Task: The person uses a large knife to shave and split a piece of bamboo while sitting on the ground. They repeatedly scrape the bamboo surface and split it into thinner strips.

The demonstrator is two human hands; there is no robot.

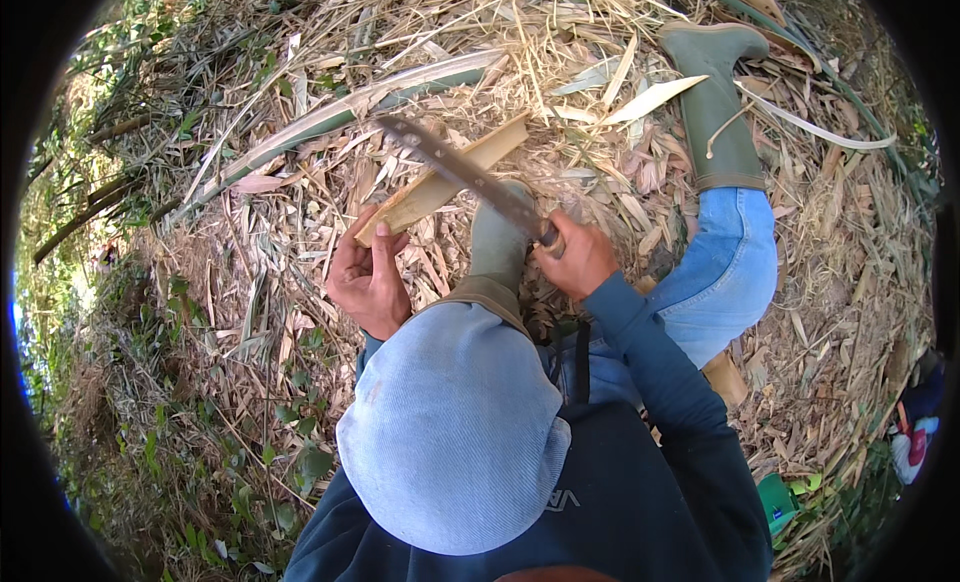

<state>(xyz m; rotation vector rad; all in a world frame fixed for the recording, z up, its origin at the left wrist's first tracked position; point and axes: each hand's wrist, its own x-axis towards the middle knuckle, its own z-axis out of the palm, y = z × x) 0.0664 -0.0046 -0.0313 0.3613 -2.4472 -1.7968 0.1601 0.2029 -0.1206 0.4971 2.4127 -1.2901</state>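
My left hand [372, 280] grips the near end of a split bamboo piece [415, 202], thumb on top and fingers beneath. The piece slants up and away to the right, its pale inner side showing. In my right hand [582, 258], closed around the handle, is a machete [468, 172]. Its dark, stained blade points far left and crosses over the bamboo from my view; whether the two touch I cannot tell. Below them is my left boot [497, 244], with my bent knee in blue jeans [450, 422] close to the camera.
A long split bamboo pole [325, 122] lies at the far left. A pale bamboo sliver [655, 100] rests near my right boot [715, 112]. Dry leaves and shavings cover the ground, with green plants [315, 462] at left. A green object [777, 502] sits at lower right.
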